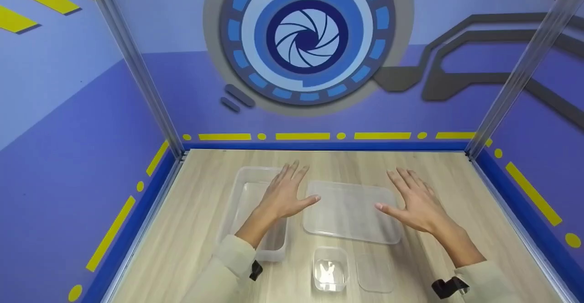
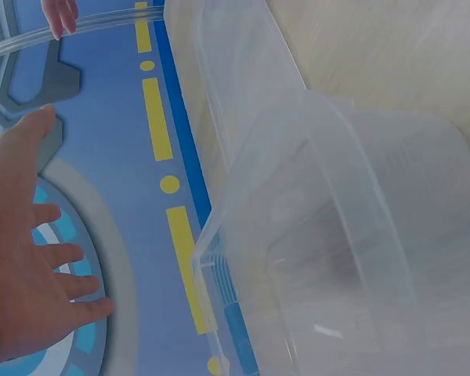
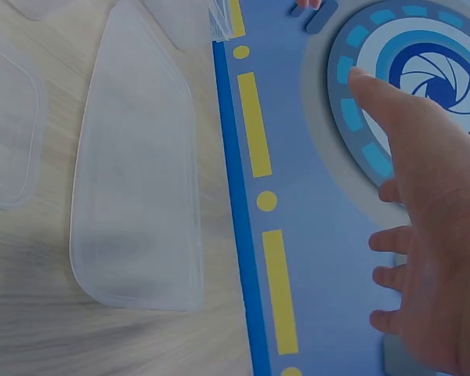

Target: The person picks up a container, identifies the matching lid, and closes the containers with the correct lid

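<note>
My left hand [image 1: 284, 196] hovers over the right side of a large clear plastic container [image 1: 228, 216], fingers spread and holding nothing. To its right, a large translucent lid [image 1: 349, 211] lies flat on the table. Above that lid's right edge is my right hand [image 1: 417, 205], also spread, with the thumb pointing inward. Nearer the front, a small clear square container [image 1: 331, 269] stands beside a small flat clear lid [image 1: 375, 273]. In the left wrist view the big container's wall [image 2: 360, 211] fills the right half. The right wrist view shows the large lid [image 3: 137, 172] apart from the hand.
The wood-grain table [image 1: 182, 248] is bounded by a blue printed back wall [image 1: 182, 97] and side walls. Metal posts [image 1: 137, 65] rise at the back corners. A dark strap piece [image 1: 449, 288] sits at the right wrist.
</note>
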The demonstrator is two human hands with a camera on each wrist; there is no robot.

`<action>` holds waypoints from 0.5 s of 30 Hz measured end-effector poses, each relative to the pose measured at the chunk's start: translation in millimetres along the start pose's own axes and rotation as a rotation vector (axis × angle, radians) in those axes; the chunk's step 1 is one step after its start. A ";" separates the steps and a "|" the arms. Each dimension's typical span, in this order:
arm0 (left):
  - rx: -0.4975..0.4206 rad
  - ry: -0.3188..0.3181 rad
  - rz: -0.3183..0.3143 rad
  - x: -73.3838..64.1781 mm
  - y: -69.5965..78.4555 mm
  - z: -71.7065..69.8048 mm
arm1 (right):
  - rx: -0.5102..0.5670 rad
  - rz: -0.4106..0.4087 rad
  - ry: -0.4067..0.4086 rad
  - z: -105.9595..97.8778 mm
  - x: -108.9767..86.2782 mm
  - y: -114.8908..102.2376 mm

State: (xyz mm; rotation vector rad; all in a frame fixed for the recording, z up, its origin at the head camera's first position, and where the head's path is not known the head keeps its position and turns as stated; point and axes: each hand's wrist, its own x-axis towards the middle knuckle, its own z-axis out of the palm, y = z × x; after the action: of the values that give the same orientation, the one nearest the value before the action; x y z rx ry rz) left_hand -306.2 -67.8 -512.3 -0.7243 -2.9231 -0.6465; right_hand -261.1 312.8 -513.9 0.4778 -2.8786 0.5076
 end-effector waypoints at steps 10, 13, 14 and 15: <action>0.014 -0.058 0.056 4.7 15.0 6.4 | -0.013 -0.022 -0.006 -2.8 -4.1 1.2; 0.008 -0.071 0.065 5.8 21.3 7.5 | -0.010 -0.033 -0.002 -5.1 -5.2 1.5; 0.004 -0.076 0.067 5.7 23.7 7.9 | -0.010 -0.039 -0.001 -5.8 -5.5 1.5; 0.000 -0.079 0.072 5.6 26.4 8.3 | -0.011 -0.045 0.001 -6.4 -5.8 1.6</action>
State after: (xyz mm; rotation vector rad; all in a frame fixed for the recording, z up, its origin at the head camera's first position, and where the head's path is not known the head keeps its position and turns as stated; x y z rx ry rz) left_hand -298.8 -40.8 -508.7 -0.8699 -2.9522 -0.6257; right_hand -255.5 318.2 -509.8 0.5393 -2.8606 0.4849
